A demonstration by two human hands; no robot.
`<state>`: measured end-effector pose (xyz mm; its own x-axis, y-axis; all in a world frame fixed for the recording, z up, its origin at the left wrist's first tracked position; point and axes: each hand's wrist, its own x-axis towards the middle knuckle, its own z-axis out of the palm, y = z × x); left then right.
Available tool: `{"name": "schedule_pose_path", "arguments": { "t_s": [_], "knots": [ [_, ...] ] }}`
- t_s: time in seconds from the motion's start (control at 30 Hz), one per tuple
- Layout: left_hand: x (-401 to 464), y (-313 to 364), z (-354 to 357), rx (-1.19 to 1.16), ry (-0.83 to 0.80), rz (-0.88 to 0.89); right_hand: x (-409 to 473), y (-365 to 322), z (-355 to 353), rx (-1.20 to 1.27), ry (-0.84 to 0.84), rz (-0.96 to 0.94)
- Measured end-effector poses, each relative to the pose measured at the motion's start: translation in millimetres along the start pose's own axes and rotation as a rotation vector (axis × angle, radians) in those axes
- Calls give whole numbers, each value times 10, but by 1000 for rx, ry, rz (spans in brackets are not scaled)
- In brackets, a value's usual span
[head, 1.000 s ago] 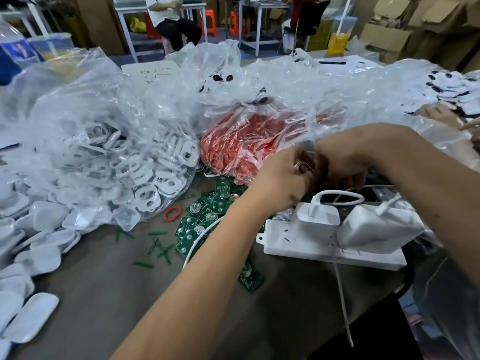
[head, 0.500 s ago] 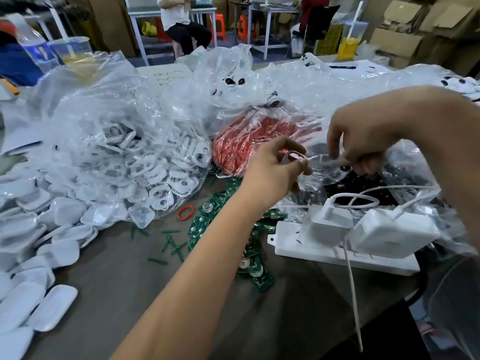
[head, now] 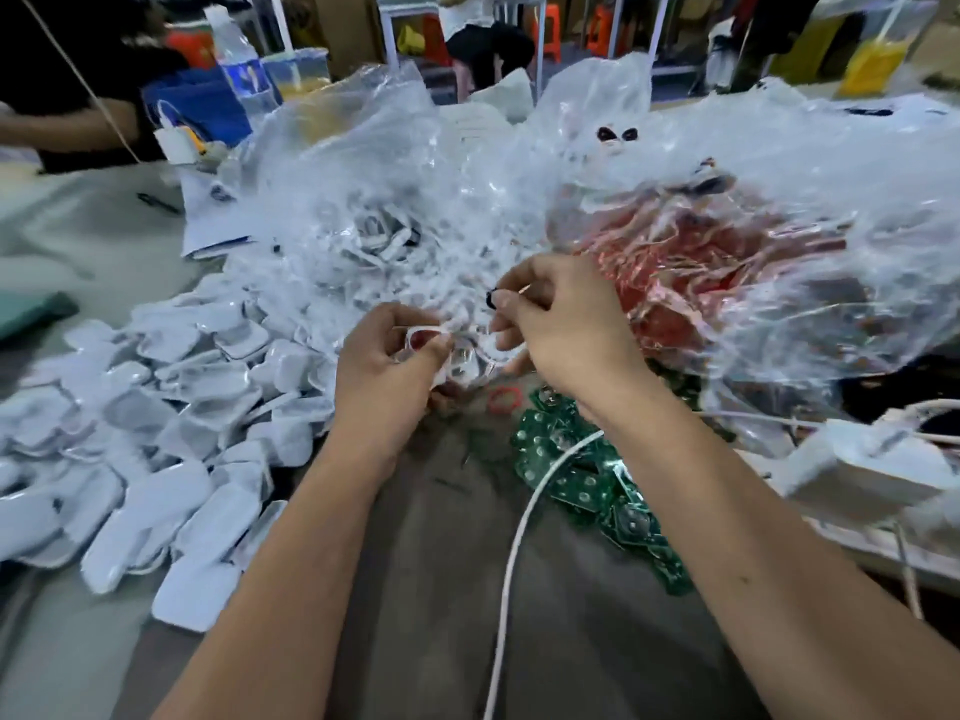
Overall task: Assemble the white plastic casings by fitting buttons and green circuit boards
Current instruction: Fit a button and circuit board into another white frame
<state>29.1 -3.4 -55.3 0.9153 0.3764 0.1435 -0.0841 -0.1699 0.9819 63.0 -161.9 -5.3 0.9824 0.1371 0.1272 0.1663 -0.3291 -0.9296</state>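
Plainly the step in hand is the fitting of a button into a casing, done in the air just above the tabletop [head: 426, 589] and in front of the heaped clear bags. The left hand [head: 384, 376] grips a white casing [head: 423, 336], its fingers curled round the shell; a ring-shaped opening shows at the upper end with something red inside it, which may be a button already seated, though blur keeps me from being sure. The right hand [head: 558, 324] pinches a small dark button [head: 491, 298] between thumb and forefinger, fingers closed on it, held just beside and slightly above the casing but apart from it. As far as the blur allows, the casing's long axis runs roughly left to right and tilts a little, with its open inner face turned up toward the camera; its far end is hidden under the fingers. The next move, I judge, calls for bringing the dark button down square to its hole and pressing it home, after which a board must be picked up. Green circuit boards [head: 587, 475] lie in a loose pile on the tabletop below the right wrist, near a stray red ring [head: 504, 398], and finished white shells [head: 171, 407] spread at the left.
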Motion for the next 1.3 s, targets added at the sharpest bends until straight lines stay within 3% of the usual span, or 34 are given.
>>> {"name": "schedule_pose_path", "arguments": {
  "t_s": [0.17, 0.4, 0.67, 0.93, 1.13, 1.3],
  "knots": [
    [64, 18, 102, 111, -104, 75, 0, 344, 150, 224, -7, -75],
    [58, 34, 68, -41, -164, 60, 68, 422, 77, 231, -104, -181],
    [46, 54, 52, -91, -184, 3, 0, 407, 55, 235, -168, -179],
    [44, 82, 39, -79, -201, 25, 12, 433, 84, 254, -75, -122],
    [41, 95, 6, -138, -242, -35, 61, 465, 65, 471, 15, 15],
    [40, 121, -10, -125, -248, 10, 66, 477, 60, 475, 24, 8]
  ]
}}
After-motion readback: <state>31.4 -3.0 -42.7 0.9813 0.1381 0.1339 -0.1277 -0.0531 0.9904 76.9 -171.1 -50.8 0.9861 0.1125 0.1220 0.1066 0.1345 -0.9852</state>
